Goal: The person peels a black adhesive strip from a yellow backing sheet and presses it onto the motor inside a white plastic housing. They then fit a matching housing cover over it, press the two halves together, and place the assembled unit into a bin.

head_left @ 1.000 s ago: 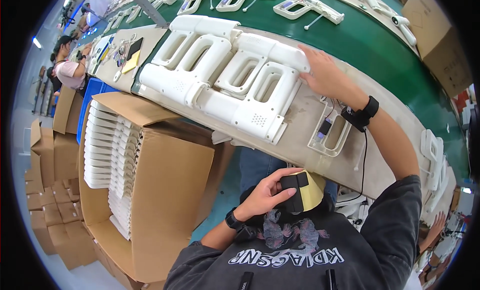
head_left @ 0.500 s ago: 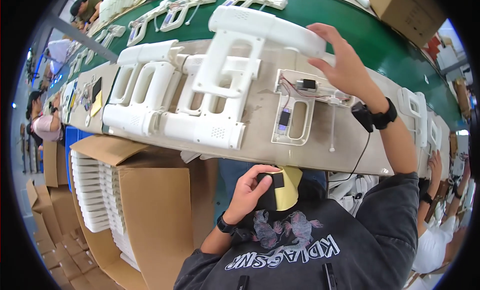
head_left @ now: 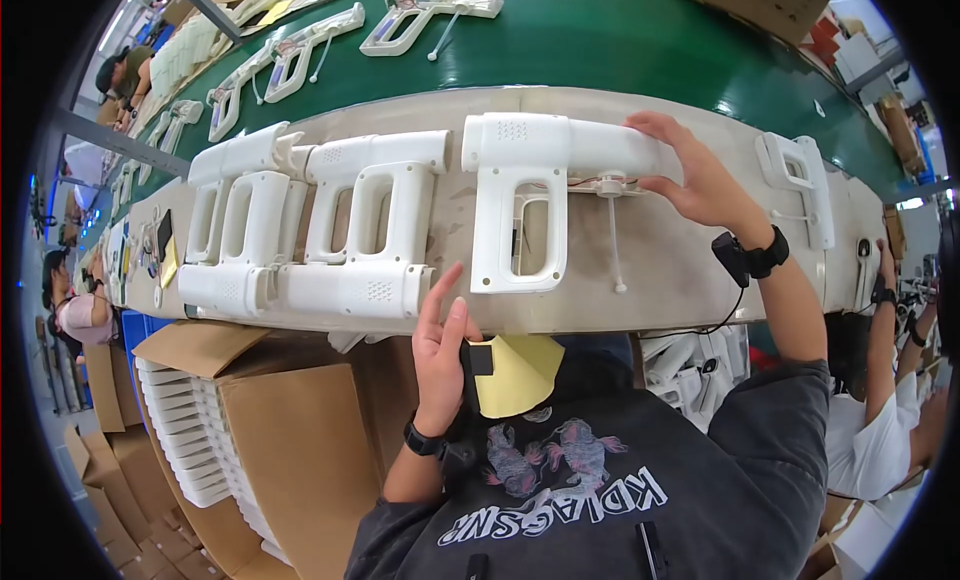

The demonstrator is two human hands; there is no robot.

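The right grip, partly open, spans one end of a white shell over a wired half on the tabletop. The left grip is spread against a black block, hold unclear. Leftward, more shells; below, a carton.

The white pistol-shaped shell is smooth moulded plastic with a satin sheen, dotted with small perforations near its top; the paired white shells share that finish. The yellow sheet looks papery and matt. Beneath the shells, the beige worktop is dull (faintly marked), while the green conveyor belt is slick — clearly glossy. The carton is matt brown cardboard, the T-shirt soft, faded cloth — printed across the chest.
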